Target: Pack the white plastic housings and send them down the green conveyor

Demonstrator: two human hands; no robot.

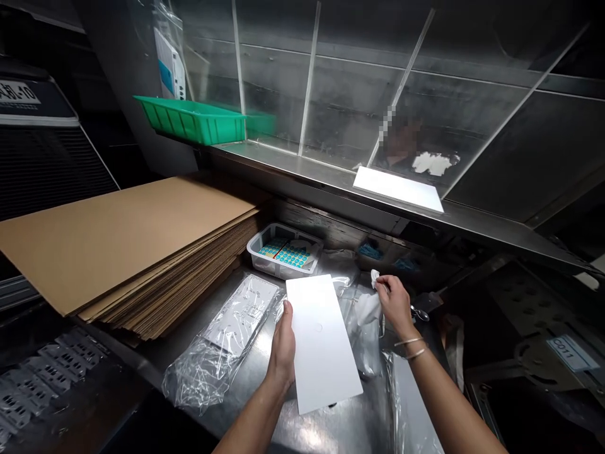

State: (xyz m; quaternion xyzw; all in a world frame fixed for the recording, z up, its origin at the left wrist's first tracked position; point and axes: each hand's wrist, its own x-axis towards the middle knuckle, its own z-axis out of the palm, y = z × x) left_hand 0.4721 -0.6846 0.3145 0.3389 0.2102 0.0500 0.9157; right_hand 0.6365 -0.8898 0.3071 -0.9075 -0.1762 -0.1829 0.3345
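Note:
My left hand (283, 343) grips a flat white rectangular panel (324, 353) by its left edge, thumb on the face. A small round mark shows near the panel's middle. To the right, the fingers of my right hand (393, 302) pinch a crumpled white cloth (375, 278), apart from the panel; whether it is fabric or tissue I cannot tell. More white crumpled material (366, 310) lies just below that hand among clear plastic bags. Left of my left hand, a white molded panel (243, 312) rests in a clear plastic bag (201, 372) on the metal table.
A tall stack of cardboard sheets (142, 233) stands at the left. Behind the panel sits a clear plastic box (283, 270) with blue round stickers. On the metal ledge are a green tray (193, 123) and another white panel (398, 188). Wrapped white pieces (416, 403) lie at the lower right.

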